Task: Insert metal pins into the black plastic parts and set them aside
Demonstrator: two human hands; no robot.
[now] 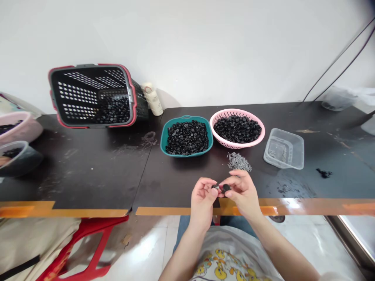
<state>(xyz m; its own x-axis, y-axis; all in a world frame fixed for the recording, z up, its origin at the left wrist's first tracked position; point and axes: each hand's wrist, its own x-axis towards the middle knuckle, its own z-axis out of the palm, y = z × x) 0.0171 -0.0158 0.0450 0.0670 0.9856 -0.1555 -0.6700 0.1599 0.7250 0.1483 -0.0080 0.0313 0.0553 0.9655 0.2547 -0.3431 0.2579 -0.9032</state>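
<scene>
Close together above the table's front edge, my two hands each pinch a small dark part. In my left hand (203, 195), thumb and fingers close on a small black part with a bright metallic glint (215, 187). My right hand (241, 191) grips a round black cap (226, 188). Just beyond them lies a loose pile of small grey metal pins (238, 161). Behind stand a teal basin (164, 146) full of black round pieces and a pink basket (260, 137) heaped with black caps.
A clear plastic box (299, 156) with a few pins stands to the right, near a small black clump (324, 173). A grey basket (133, 97) lies tipped on its side at back left, beside a white bottle (152, 99). Another person's fingers (4, 160) show at far left.
</scene>
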